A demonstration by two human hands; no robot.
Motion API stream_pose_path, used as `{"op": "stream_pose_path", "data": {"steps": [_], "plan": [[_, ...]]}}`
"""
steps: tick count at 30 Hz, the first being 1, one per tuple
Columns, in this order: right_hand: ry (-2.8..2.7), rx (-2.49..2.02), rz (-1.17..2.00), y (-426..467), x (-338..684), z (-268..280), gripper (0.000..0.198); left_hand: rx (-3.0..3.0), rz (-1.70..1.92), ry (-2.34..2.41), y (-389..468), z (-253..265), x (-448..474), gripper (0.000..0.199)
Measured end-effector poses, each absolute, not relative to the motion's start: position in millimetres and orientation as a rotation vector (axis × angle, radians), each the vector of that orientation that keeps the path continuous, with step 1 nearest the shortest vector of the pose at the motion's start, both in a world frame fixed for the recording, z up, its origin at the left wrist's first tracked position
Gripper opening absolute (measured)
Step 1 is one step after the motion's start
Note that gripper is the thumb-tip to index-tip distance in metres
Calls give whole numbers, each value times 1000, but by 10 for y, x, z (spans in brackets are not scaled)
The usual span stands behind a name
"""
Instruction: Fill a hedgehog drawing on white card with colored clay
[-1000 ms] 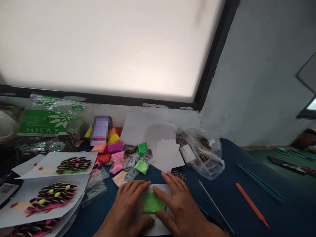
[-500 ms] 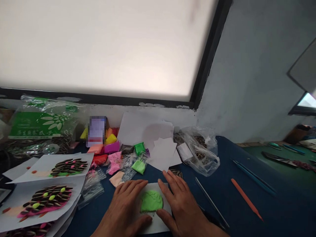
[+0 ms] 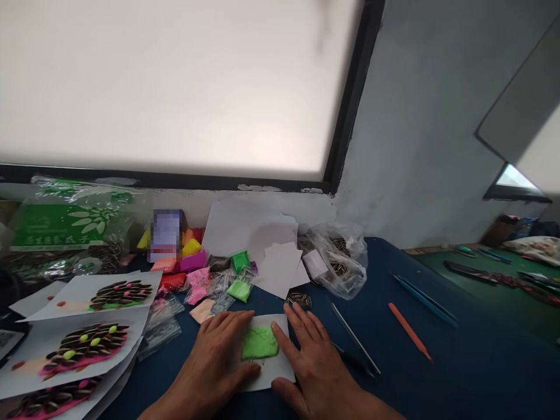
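A flattened patch of light green clay (image 3: pixel 260 343) lies on a small white paper (image 3: pixel 262 380) with faint drawn marks below the clay. My left hand (image 3: pixel 221 353) rests over the paper's left side, fingers stretched and thumb just under the clay. On the other side, my right hand (image 3: pixel 312 364) has its fingers spread along the paper's right edge, the index finger beside the clay. Neither hand grips anything. A small pile of sunflower seeds (image 3: pixel 300 300) sits beyond the right fingertips.
Finished seed-and-clay pictures (image 3: pixel 87 347) are stacked at left. Behind them is a green seed bag (image 3: pixel 52 224). Coloured clay packets (image 3: pixel 196 286), blank paper pieces (image 3: pixel 280 268) and a clear bag of seeds (image 3: pixel 339 262) line the back. Right lie an orange tool (image 3: pixel 410 331) and blue tweezers (image 3: pixel 424 298).
The view has turned slightly right. The clay's outline has gone from a rounded top to a squarer, flatter shape. My right thumb has moved off the clay's lower edge.
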State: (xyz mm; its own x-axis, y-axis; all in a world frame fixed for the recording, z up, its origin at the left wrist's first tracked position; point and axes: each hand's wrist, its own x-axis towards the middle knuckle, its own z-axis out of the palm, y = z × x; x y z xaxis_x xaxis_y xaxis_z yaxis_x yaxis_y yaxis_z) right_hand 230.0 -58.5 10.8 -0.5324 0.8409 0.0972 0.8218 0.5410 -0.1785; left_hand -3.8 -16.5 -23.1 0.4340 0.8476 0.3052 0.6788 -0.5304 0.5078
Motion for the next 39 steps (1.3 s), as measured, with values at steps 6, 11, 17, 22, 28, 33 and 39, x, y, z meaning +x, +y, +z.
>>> {"op": "stream_pose_path", "data": {"steps": [6, 11, 17, 22, 28, 33, 39], "plan": [[-2626, -1366, 141, -684, 2325, 58, 67, 2409, 791, 1322, -166, -136, 4, 53], [-2593, -1354, 129, -763, 2341, 119, 62, 2412, 717, 1322, -256, -47, 27, 56], [-2557, -1352, 78, -836, 2365, 245, 51, 2380, 779, 1319, -424, -147, -15, 62], [-2298, -1279, -53, -746, 2460, 268, 29, 2188, 997, 1442, -540, -173, -122, 46], [-2261, -1165, -80, -708, 2487, 99, 18, 2048, 1021, 1585, -571, -173, -250, 39], [-2253, -1078, -91, -715, 2430, -4, 21, 2185, 1036, 1489, -560, -184, -249, 35], [-2242, -997, -89, -785, 2398, 20, 21, 2287, 1060, 1415, -547, -275, -254, 33]]}}
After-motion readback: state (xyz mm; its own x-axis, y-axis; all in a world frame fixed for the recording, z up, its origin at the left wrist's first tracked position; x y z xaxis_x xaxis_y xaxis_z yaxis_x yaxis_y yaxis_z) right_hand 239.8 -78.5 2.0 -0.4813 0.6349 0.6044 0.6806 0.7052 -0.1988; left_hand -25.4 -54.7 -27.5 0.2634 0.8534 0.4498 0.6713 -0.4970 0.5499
